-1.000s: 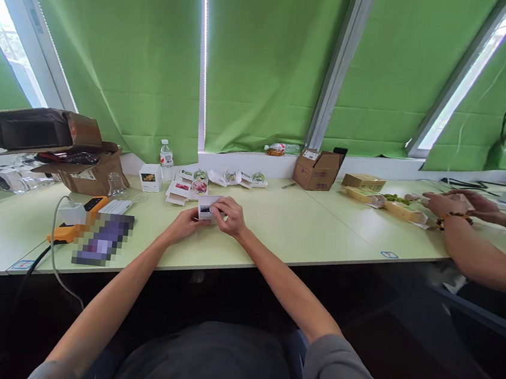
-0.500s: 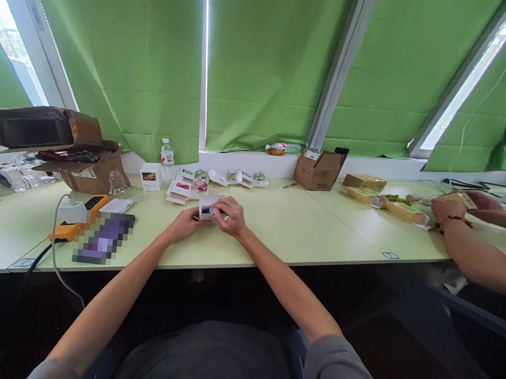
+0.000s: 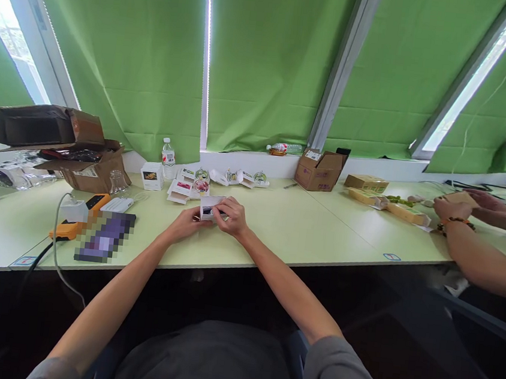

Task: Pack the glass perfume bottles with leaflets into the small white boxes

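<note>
A small open white box (image 3: pixel 209 200) is held just above the front of the table, its lid flap raised and something dark inside. My left hand (image 3: pixel 185 224) is closed around its left side and underside. At the right of the opening is my right hand (image 3: pixel 232 216), with thumb and fingers pinched together at the box. What lies between those fingertips is too small and hidden to name. Behind the box, white picture-printed cartons (image 3: pixel 181 191) and round items with green and red prints (image 3: pixel 201 185) lie close together on the pale table (image 3: pixel 271 227).
To the left are a phone (image 3: pixel 105 237), an orange power strip (image 3: pixel 68 230) with cables, and brown cardboard boxes (image 3: pixel 87 175). A water bottle (image 3: pixel 167 153) and a white box (image 3: pixel 152 176) stand behind. Rightward are an open carton (image 3: pixel 318 171) and a co-worker's hands (image 3: pixel 454 209) holding a brown box.
My hands and the small white box stay almost in place, with only slight finger movement. The co-worker's brown box has turned in their hands. The view has shifted slightly.
</note>
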Tool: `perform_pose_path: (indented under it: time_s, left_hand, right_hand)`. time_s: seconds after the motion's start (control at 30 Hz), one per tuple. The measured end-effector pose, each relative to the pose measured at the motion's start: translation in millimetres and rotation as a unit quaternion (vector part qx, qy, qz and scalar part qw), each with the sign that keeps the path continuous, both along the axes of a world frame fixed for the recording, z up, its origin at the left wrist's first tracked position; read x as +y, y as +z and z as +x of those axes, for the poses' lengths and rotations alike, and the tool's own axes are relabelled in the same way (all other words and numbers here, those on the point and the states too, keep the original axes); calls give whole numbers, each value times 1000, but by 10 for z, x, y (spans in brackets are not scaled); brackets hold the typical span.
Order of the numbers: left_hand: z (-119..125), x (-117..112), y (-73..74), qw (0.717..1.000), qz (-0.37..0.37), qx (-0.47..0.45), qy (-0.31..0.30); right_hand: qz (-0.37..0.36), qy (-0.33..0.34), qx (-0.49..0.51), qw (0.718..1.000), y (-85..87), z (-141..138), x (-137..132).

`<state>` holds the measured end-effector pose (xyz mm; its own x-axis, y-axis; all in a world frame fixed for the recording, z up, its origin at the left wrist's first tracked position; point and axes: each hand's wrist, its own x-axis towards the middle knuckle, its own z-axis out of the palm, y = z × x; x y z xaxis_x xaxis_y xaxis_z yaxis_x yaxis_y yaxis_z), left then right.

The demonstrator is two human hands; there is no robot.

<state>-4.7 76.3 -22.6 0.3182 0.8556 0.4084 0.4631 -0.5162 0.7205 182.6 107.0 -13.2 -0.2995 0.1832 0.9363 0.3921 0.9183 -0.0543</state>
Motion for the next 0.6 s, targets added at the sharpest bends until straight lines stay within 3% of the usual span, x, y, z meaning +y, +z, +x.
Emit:
perform_pose_path:
  time_s: [0.6]
  left_hand:
    - [-2,-39,20,1000,-2,4,19]
  right_hand:
    - [-30,18,-30,999,82,33,-6]
